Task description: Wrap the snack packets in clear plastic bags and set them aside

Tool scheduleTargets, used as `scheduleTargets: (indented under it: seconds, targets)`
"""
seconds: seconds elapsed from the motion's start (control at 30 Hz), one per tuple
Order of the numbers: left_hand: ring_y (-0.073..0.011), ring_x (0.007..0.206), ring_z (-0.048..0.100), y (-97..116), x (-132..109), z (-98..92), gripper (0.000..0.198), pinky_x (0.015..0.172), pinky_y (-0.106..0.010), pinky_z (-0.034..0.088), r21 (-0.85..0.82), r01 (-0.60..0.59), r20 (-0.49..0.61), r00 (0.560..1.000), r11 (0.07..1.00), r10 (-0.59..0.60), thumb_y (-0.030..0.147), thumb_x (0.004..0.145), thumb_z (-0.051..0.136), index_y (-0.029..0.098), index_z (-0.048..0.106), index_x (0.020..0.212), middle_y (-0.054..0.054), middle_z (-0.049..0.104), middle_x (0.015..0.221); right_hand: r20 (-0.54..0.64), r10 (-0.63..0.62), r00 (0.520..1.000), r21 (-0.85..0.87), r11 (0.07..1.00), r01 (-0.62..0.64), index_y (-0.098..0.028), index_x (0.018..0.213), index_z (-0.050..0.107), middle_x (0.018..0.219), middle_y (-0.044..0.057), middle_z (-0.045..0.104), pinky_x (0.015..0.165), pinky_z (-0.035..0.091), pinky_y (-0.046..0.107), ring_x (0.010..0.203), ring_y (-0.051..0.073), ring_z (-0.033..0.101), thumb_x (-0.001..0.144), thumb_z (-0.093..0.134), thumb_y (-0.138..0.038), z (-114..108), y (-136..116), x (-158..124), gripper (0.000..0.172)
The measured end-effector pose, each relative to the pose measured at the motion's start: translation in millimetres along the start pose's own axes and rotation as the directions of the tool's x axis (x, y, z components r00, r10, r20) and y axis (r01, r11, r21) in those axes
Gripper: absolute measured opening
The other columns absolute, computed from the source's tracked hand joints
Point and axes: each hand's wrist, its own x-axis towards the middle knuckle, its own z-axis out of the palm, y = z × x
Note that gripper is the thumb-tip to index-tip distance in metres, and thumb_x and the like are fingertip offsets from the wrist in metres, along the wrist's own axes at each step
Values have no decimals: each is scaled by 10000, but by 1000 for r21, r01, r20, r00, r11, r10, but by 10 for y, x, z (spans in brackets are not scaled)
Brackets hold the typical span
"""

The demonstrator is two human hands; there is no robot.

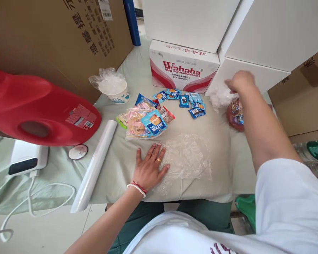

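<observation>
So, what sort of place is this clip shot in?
Most likely a storeroom or stock corner. Big cardboard cartons and white boxes are stacked close around, a Wahaha water case sits among them, and snack packets lie on a cloth-covered makeshift surface.

The left hand (149, 168) presses flat on a clear crinkled plastic sheet (187, 160), while the right hand (240, 82) touches a crumpled clear plastic bag (220, 98) beside the round red tin (235, 114).
</observation>
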Motion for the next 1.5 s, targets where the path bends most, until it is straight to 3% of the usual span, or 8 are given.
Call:
scheduleTargets:
  seconds: [0.13, 0.3, 0.47, 0.7, 0.93, 1.1, 1.33, 1.5]
  targets:
    - [-337, 1564, 347, -14, -2, 6, 664, 1266, -700, -73, -17, -7, -8, 1000, 1000, 7, 537, 1029, 441, 252, 383, 1625, -127, 348, 1694, -484, 84, 871, 60, 996, -63, -244, 1210, 678, 1201, 211, 672, 979, 476, 498, 1161, 355, 617, 1083, 319, -456, 89, 404, -877, 436]
    - [-345, 1564, 348, -8, 9, 7, 662, 1268, -700, -58, -20, 6, 5, 1000, 1000, -6, 535, 1023, 440, 263, 389, 1624, -126, 345, 1695, -495, 35, 868, 10, 999, -35, -232, 1367, 590, 1396, 223, 523, 830, 540, 540, 1138, 406, 599, 964, 546, -528, 1075, 865, -1762, 503]
    - [-373, 1559, 351, 16, 20, -16, 669, 1261, -728, 4, -10, 26, 31, 999, 1000, -25, 537, 1016, 433, 282, 377, 1631, -120, 343, 1699, -475, -42, 879, -2, 999, 46, -192, 1368, 617, 1505, 265, 399, 1026, 436, 672, 1365, 455, 410, 943, 579, -399, 1709, 1328, -1541, 474]
    - [-354, 1570, 330, 20, 20, -6, 678, 1256, -721, -48, 10, 26, 34, 999, 1000, -26, 548, 1028, 394, 240, 374, 1632, -125, 309, 1710, -412, -119, 903, -20, 992, 121, -156, 1360, 632, 1536, 266, 376, 1099, 381, 658, 1391, 442, 388, 950, 558, -367, 1606, 1436, -1098, 467]
    - [-351, 1573, 326, 34, 19, -12, 661, 1267, -707, -37, -4, 34, 39, 999, 999, -33, 555, 1023, 416, 284, 389, 1626, -113, 321, 1708, -445, -108, 889, 53, 988, 146, -173, 1399, 596, 1480, 230, 493, 935, 520, 504, 1191, 376, 591, 1006, 439, -395, 1326, 753, -1424, 478]
    - [-337, 1580, 316, 38, 14, -24, 666, 1266, -707, -42, 8, 34, 39, 999, 999, -34, 556, 1031, 408, 279, 365, 1635, -110, 302, 1715, -237, -247, 940, 132, 950, 283, -176, 1122, 724, 1057, 182, 716, 898, 511, 450, 1079, 362, 622, 1035, 359, -366, 1233, -226, -1034, 420]
    - [-365, 1580, 311, 35, 7, -14, 682, 1265, -722, 0, 15, 41, 47, 998, 999, -41, 558, 1019, 439, 283, 360, 1638, -116, 335, 1703, -171, -252, 953, 202, 937, 284, -72, 1370, 611, 1394, 274, 601, 1047, 421, 576, 1398, 452, 384, 1024, 476, -560, 1424, -1479, -416, 614]
    - [-345, 1581, 310, 29, 0, -16, 682, 1258, -727, -29, 11, 21, 44, 999, 1000, -21, 562, 1033, 409, 257, 352, 1640, -122, 299, 1714, -206, -452, 868, 102, 872, 478, -104, 1353, 634, 1365, 241, 624, 1088, 349, 562, 1352, 409, 408, 1028, 497, -327, 1533, -1671, -695, 417]
